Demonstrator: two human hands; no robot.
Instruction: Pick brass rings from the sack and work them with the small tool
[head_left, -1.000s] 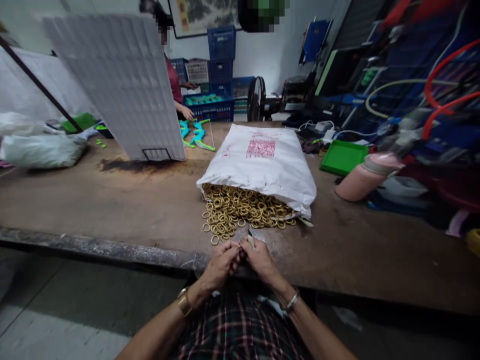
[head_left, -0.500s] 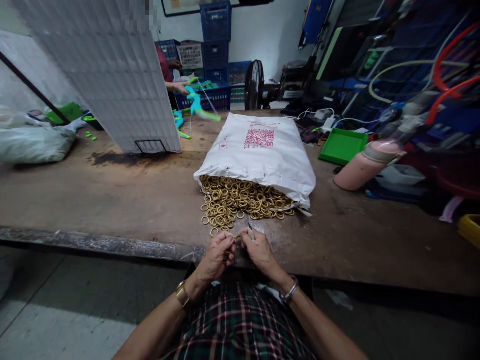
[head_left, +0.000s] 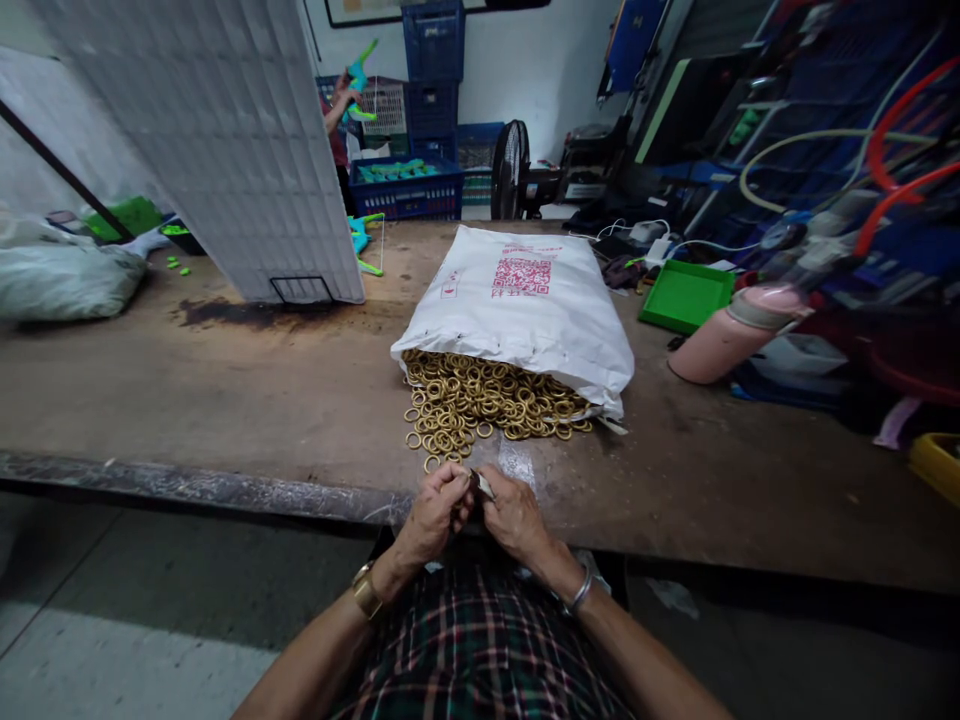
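Note:
My left hand (head_left: pixel 436 512) is closed, its thumb and forefinger pinching a gold-coloured ring that the fingers mostly hide. My right hand (head_left: pixel 517 515) grips a small knife (head_left: pixel 484 486) with a pale handle, its dark tip up against the left fingertips. Both hands meet over the table's front edge. Just beyond them, a heap of gold-coloured rings (head_left: pixel 487 395) spills from the mouth of a white sack (head_left: pixel 517 310) printed with a red code. A few loose rings lie nearest my left fingers.
A white corrugated panel (head_left: pixel 225 150) stands on the table (head_left: pixel 225 400) at the left. On the right are a green tray (head_left: pixel 686 297) and a pink bottle (head_left: pixel 709 345). Behind, a person's hand (head_left: pixel 349 95) holds a turquoise-and-green toy bow near a blue crate (head_left: pixel 409 195).
The knife in my right hand has swung from pointing up and away to pointing left, at my left fingertips. My hands have drawn closer together. The person behind has raised the toy bow.

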